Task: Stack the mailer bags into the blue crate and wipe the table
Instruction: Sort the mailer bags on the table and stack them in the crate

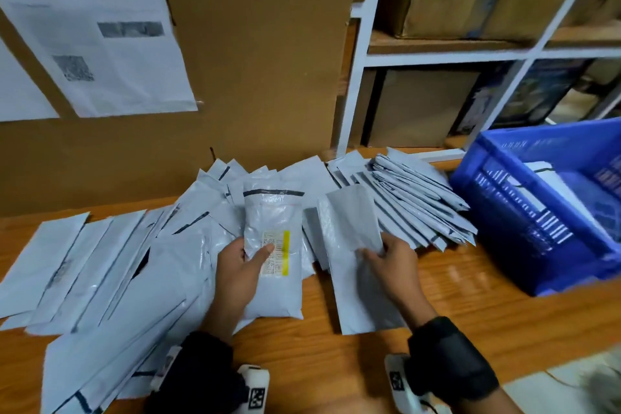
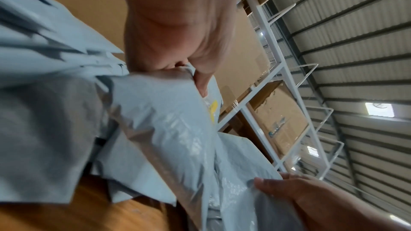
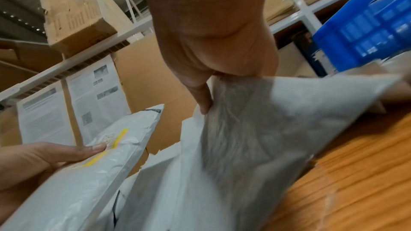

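A: From the head camera?
B: The left hand (image 1: 239, 274) grips a labelled mailer bag (image 1: 273, 255); the right hand (image 1: 395, 265) pinches a plain mailer bag (image 1: 353, 228), with the blue crate (image 1: 524, 228) to its right.
A: And the wrists?
B: Left: thumb over the labelled bag's edge. Right: fingers clamp the plain bag's corner.

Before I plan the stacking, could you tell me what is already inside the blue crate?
Inside the blue crate, the head view shows a few white mailer bags lying against its left wall. The near wall hides the lower part, so their number and whatever lies beneath cannot be seen.
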